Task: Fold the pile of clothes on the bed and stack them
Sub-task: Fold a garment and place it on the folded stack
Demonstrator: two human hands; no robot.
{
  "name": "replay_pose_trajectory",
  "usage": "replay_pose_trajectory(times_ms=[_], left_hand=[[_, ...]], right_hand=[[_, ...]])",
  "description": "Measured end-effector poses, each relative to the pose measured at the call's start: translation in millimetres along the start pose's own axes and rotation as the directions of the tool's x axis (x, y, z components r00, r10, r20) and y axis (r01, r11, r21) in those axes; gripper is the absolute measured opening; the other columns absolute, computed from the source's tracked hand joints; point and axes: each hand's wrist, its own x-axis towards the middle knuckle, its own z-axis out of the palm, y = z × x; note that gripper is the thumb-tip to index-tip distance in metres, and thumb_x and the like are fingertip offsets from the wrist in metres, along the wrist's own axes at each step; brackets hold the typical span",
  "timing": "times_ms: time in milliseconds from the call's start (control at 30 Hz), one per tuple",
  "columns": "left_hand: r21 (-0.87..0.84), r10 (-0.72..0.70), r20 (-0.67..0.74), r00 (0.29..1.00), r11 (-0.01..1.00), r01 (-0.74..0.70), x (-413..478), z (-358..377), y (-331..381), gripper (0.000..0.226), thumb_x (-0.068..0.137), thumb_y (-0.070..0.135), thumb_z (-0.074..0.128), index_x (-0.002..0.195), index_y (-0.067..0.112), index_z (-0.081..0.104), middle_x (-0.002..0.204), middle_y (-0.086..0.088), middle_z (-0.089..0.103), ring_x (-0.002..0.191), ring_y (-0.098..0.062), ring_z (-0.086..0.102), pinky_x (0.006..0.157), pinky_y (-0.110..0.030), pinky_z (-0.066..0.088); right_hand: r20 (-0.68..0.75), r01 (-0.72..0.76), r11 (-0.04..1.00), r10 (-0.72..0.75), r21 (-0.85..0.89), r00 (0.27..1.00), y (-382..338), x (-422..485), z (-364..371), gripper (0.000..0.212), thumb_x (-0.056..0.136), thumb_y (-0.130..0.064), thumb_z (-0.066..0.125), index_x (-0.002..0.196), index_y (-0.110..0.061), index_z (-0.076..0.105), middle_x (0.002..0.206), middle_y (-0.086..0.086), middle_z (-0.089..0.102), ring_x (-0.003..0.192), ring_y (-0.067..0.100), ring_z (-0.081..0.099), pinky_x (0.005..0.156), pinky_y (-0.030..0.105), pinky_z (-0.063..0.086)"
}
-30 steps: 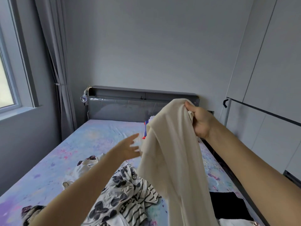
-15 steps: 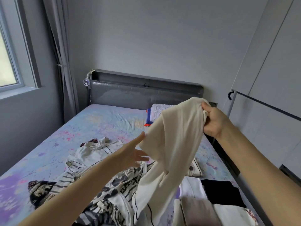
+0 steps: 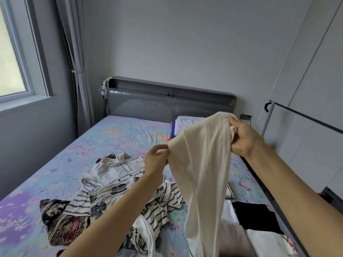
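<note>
I hold a cream ribbed garment (image 3: 202, 169) up over the bed (image 3: 118, 138). My right hand (image 3: 243, 138) grips its top edge at the upper right. My left hand (image 3: 156, 160) pinches its left edge lower down. The cloth hangs in a long drape to the bottom of the view. Beneath it lies the unfolded pile: a white shirt with dark trim (image 3: 115, 169), a striped top with dark patches (image 3: 161, 203) and a dark patterned cloth (image 3: 63, 219). Folded pieces sit at the lower right, among them a black one (image 3: 256, 216) and a white one (image 3: 267, 243).
A folded stack with white, blue and red layers (image 3: 178, 127) lies near the grey headboard (image 3: 167, 104). A window and curtain (image 3: 78, 71) stand at the left. A metal clothes rail (image 3: 304, 117) and wardrobe doors line the right side of the bed.
My left hand rose from open beside the cloth and now pinches its left edge. My right hand moved a little right with the top edge. The view tilted down, showing more of the pile.
</note>
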Motion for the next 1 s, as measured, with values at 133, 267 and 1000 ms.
replay_pose_trajectory(times_ms=[133, 267, 1000], left_hand=[[-0.083, -0.363, 0.232, 0.903, 0.917, 0.390, -9, 4, 2, 0.004, 0.080, 0.014, 0.059, 0.084, 0.014, 0.060, 0.075, -0.004, 0.062, 0.067, -0.016, 0.055, 0.067, -0.029, 0.043], [0.100, -0.341, 0.474, 0.812, 0.937, 0.335, -5, 3, -9, 0.045, 0.068, 0.042, 0.074, 0.106, 0.022, 0.061, 0.105, 0.001, 0.065, 0.101, -0.018, 0.056, 0.098, -0.040, 0.033], [0.175, -0.226, 0.351, 0.909, 0.969, 0.173, 29, 3, 87, 0.025, 0.096, 0.026, 0.054, 0.082, 0.006, 0.059, 0.063, -0.005, 0.060, 0.049, -0.014, 0.060, 0.050, -0.025, 0.055]], right_hand=[[-0.032, 0.003, 1.000, -0.002, 0.015, 0.999, 2, 1, -5, 0.025, 0.100, -0.025, 0.047, 0.101, -0.003, 0.059, 0.071, 0.014, 0.073, 0.060, 0.025, 0.071, 0.050, 0.041, 0.057], [-0.022, 0.010, 1.000, -0.010, 0.002, 1.000, 2, -4, -7, 0.024, 0.100, -0.025, 0.047, 0.103, -0.003, 0.057, 0.072, 0.015, 0.073, 0.063, 0.027, 0.072, 0.052, 0.043, 0.058], [0.062, 0.052, 0.972, -0.039, -0.229, 0.997, 59, -30, -76, 0.044, 0.066, -0.040, 0.077, 0.100, -0.014, 0.067, 0.093, 0.010, 0.072, 0.083, 0.025, 0.069, 0.069, 0.036, 0.056]])
